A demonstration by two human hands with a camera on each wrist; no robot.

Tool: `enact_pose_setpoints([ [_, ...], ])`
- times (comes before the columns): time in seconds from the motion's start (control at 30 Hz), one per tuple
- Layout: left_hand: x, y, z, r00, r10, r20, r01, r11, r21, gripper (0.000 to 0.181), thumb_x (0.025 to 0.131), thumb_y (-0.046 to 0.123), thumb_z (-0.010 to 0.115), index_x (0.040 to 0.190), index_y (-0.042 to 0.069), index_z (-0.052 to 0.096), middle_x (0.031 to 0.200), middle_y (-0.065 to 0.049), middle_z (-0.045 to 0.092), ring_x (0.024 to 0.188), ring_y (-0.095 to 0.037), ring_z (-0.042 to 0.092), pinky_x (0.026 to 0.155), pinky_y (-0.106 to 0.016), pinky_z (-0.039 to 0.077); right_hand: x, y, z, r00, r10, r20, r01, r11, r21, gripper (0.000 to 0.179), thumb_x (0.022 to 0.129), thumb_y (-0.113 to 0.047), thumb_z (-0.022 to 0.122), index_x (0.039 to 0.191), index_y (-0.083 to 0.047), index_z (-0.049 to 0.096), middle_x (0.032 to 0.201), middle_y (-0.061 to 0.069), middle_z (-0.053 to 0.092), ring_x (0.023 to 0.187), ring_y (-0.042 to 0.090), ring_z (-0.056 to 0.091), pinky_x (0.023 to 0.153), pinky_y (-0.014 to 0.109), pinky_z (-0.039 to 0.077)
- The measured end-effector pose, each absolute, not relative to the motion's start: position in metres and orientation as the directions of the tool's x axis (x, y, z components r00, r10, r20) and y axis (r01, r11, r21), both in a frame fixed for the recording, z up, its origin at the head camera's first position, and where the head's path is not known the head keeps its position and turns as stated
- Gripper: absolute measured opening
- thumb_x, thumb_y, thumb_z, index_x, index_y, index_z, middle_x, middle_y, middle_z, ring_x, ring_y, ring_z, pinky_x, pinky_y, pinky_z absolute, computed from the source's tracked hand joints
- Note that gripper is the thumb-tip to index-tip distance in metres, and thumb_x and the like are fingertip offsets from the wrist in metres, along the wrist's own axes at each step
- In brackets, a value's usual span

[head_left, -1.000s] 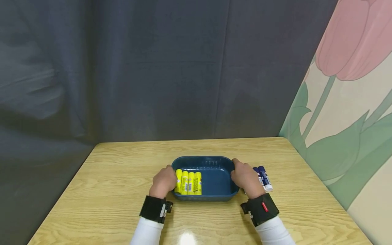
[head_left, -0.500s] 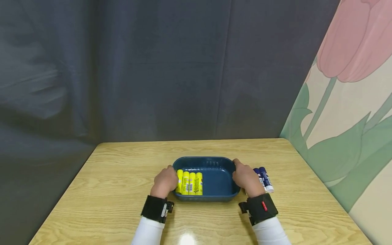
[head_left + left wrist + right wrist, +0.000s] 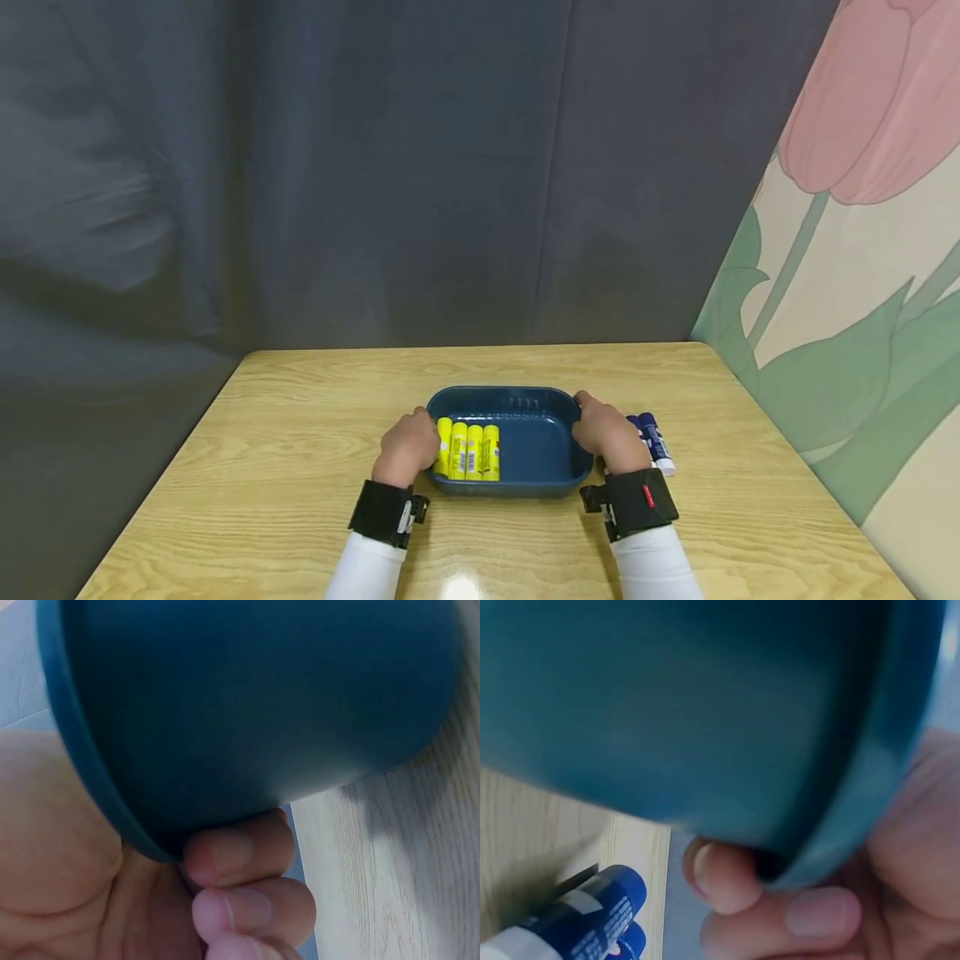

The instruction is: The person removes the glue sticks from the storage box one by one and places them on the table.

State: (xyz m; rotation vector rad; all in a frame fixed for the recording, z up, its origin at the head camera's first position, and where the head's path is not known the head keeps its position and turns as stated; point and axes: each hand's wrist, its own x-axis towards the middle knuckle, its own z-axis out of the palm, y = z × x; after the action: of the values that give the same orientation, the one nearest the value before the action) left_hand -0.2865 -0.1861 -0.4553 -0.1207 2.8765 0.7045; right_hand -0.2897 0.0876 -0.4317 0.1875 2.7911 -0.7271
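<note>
A dark blue rectangular dish (image 3: 540,450) with rounded corners is held at its two short ends. My left hand (image 3: 408,442) grips the left end, and in the left wrist view its curled fingers (image 3: 247,907) press under the rim from outside. At the right end my right hand (image 3: 611,435) grips the rim the same way, fingers (image 3: 780,915) tucked beneath it in the right wrist view. Several yellow glue sticks (image 3: 474,452) lie side by side in the dish's left half. Both thumbs are mostly hidden in the head view.
Dark blue glue sticks with white ends (image 3: 657,443) lie on the wooden table (image 3: 262,492) just right of my right hand, partly covered by it. A dark curtain (image 3: 420,183) hangs behind the table's far edge. A flower-painted wall (image 3: 847,350) stands on the right.
Everything in the head view, table edges included, has shifted slightly right and down. Both hands keep their grip on the dish, and the yellow glue sticks stay in it.
</note>
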Motion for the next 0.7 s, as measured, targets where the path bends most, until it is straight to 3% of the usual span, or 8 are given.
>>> enact_pose_setpoints([
  [0.27, -0.286, -0.185, -0.458, -0.982, -0.021, -0.190, -0.109, 0.879, 0.464, 0.032, 0.102, 0.011, 0.049, 0.127, -0.009, 0.051, 0.082, -0.013, 0.055, 0.069, -0.023, 0.055, 0.059, -0.034, 0.045, -0.289, 0.088, -0.430, -0.956, 0.083, -0.282, 0.201, 0.886, -0.417, 0.058, 0.094, -0.005, 0.051, 0.150, -0.001, 0.038, 0.139, 0.031, 0.051, 0.097, 0.037, 0.058, 0.071, 0.045, 0.050],
  [0.7, -0.274, -0.185, -0.438, -0.991, -0.075, -0.109, -0.114, 0.903, 0.415, 0.034, 0.103, 0.023, 0.048, 0.118, -0.007, 0.057, 0.078, -0.012, 0.055, 0.063, -0.022, 0.055, 0.056, -0.034, 0.043, -0.288, 0.084, -0.434, -0.972, 0.072, -0.226, 0.161, 0.900, -0.405, 0.057, 0.092, -0.003, 0.053, 0.147, 0.000, 0.041, 0.134, 0.031, 0.055, 0.094, 0.034, 0.059, 0.077, 0.051, 0.053],
])
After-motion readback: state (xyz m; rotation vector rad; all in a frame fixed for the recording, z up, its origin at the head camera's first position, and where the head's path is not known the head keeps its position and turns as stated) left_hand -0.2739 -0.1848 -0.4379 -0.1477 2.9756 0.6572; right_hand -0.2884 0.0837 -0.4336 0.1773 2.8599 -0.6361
